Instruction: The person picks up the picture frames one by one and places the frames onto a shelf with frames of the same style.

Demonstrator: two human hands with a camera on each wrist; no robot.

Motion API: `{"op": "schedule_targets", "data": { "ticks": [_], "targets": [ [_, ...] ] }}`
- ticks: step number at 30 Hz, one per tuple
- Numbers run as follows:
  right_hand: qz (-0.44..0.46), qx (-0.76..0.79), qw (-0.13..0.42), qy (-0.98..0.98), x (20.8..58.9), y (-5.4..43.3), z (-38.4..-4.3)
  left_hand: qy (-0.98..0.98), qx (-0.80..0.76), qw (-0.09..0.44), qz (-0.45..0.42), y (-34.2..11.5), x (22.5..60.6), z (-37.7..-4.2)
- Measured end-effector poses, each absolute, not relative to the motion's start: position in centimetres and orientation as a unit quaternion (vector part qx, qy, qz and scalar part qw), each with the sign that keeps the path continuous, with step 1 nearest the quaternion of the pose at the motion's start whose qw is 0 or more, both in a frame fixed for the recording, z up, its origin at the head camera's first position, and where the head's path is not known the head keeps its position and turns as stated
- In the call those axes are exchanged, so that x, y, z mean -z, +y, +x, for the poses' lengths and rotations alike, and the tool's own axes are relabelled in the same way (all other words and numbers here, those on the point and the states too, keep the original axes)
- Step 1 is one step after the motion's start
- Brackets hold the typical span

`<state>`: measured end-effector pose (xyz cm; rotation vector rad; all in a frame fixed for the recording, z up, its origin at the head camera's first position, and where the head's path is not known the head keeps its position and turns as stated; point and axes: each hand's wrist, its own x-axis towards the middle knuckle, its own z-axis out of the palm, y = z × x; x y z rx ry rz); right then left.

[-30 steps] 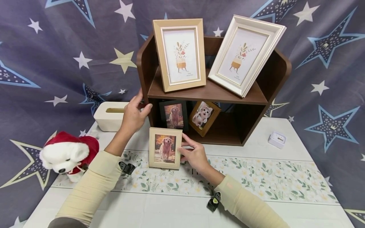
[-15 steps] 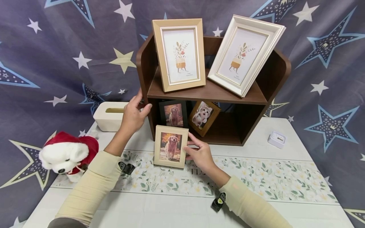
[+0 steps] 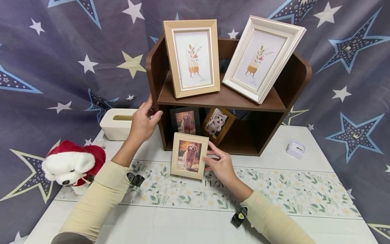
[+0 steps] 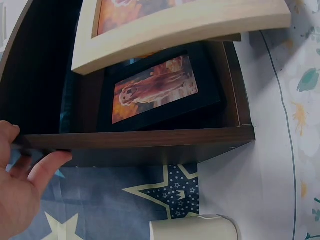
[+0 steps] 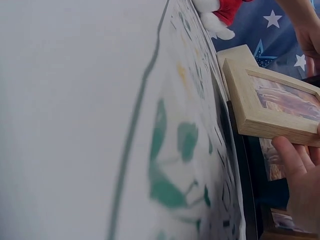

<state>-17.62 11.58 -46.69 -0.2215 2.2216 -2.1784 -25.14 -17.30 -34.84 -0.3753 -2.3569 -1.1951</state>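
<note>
My right hand (image 3: 223, 166) pinches the right edge of a pale wooden picture frame (image 3: 174, 166) with a golden dog photo. It holds the frame in front of the lower opening of a dark brown shelf (image 3: 219, 98). My left hand (image 3: 143, 121) holds the shelf's left side panel, with thumb and fingers at its edge in the left wrist view. Inside the lower compartment stand a black picture frame (image 4: 150, 120) with a dog photo and a brown picture frame (image 3: 230, 122) with a kitten photo, tilted. The held frame overlaps the lower part of both in the head view.
On the upper shelf stand a tan picture frame (image 3: 169, 47) and a leaning white picture frame (image 3: 275, 76). A cream tissue box (image 3: 114, 130) and a white plush dog (image 3: 68, 166) in red stand left. A small white clock (image 3: 295, 149) lies right on the table (image 3: 170, 223).
My right hand has carried the pale frame rightward and slightly up, tilting it a little clockwise. The left hand stays on the shelf's side panel.
</note>
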Motion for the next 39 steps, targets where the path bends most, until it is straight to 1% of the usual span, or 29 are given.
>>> {"op": "schedule_targets", "data": {
  "ticks": [15,26,39],
  "targets": [
    [-0.035,0.708,-0.010,0.705,46.6,14.4,-17.5,-0.862,0.431,0.234,-0.132,-17.4,34.9,-25.1],
    [-0.024,0.727,-0.025,0.686,46.3,15.9,-17.5,-0.859,0.435,0.233,-0.135,-17.3,34.9,-25.1],
    [0.010,0.737,-0.045,0.674,46.2,17.4,-17.1,-0.856,0.438,0.236,-0.139,-17.3,34.8,-25.2]
  ]
}}
